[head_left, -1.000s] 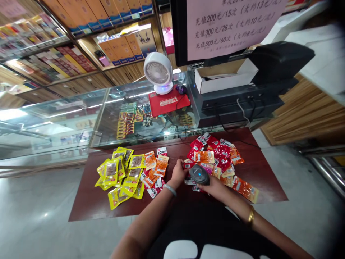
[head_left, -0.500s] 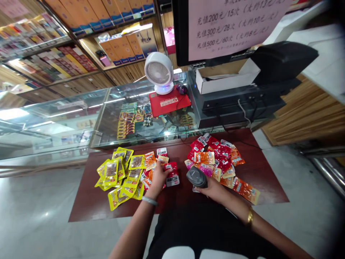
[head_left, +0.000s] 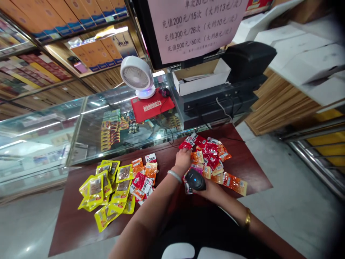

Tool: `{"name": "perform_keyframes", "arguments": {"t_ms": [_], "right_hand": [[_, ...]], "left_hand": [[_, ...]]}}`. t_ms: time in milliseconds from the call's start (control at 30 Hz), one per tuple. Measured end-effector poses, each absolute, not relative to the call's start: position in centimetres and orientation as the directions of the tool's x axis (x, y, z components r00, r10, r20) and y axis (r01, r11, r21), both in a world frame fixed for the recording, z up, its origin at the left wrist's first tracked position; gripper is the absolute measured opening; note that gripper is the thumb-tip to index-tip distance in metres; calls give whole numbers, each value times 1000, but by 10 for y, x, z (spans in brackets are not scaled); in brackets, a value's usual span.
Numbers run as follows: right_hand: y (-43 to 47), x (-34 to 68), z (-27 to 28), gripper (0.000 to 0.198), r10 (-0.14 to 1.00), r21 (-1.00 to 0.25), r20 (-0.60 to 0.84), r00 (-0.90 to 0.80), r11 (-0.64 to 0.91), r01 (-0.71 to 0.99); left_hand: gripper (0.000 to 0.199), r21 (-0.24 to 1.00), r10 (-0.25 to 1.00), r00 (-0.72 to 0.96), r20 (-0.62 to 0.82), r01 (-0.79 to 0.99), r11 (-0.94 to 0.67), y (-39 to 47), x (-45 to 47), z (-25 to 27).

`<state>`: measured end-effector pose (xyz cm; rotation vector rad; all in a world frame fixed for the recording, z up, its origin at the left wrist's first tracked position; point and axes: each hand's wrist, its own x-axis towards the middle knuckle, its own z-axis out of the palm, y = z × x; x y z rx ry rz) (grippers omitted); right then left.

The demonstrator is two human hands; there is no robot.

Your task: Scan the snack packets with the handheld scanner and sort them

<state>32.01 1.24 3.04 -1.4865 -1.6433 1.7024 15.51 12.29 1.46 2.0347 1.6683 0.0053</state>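
In the head view, my left hand (head_left: pixel 183 160) reaches to the near edge of a red snack packet (head_left: pixel 186 143) in the right pile. Its bent fingers meet that packet, but the back of the hand hides whether they grip it. My right hand (head_left: pixel 207 189) is closed around a dark handheld barcode scanner (head_left: pixel 195 179), which has a small blue light on top. Partly under the scanner lies a red and white packet (head_left: pixel 188 187). More red and orange packets (head_left: pixel 211 162) spread beyond it. Left of my arm lie other red and white packets (head_left: pixel 142 182) beside yellow snack packets (head_left: pixel 97 189).
The packets rest on a dark red-brown table (head_left: pixel 78 235). Behind it stands a glass display counter (head_left: pixel 91 126) with a white fan (head_left: pixel 137 73) and a red mat (head_left: pixel 152 108). A monitor (head_left: pixel 147 36) and a white open box (head_left: pixel 202 84) stand at the back.
My left hand has left the red packet by the left pile and moved right to the right pile. The scanner stays in my right hand, its blue light now showing. The view has shifted right.
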Motion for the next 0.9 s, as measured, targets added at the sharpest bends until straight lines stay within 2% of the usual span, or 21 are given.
{"name": "perform_keyframes", "arguments": {"t_ms": [100,167,233,400,633,767,900], "right_hand": [[10,326,30,47,819,-880,-420,-390,-264,394],[10,328,28,49,830,-879,-423,-364,-278,388],[11,330,25,53,839,-873,-434,-328,-303,381],[20,325,30,49,867,-880,-416,-274,-309,360],[29,302,38,40,843,-878,-397,-363,-234,417],[30,295,35,42,830,-867,-406,-382,-217,449],[32,294,39,39,831,-855,-419,-365,-226,467]], "left_hand": [[52,263,900,235,-367,954,-142,133,168,13],[54,240,906,237,-352,958,-157,129,163,12],[51,261,906,219,-362,957,-127,118,151,10],[48,357,888,94,-450,931,82,75,110,6],[48,446,892,-85,-444,842,302,33,79,-3],[43,492,895,-130,-427,797,351,27,75,-8],[42,520,916,-138,-377,787,333,24,73,-11]]}}
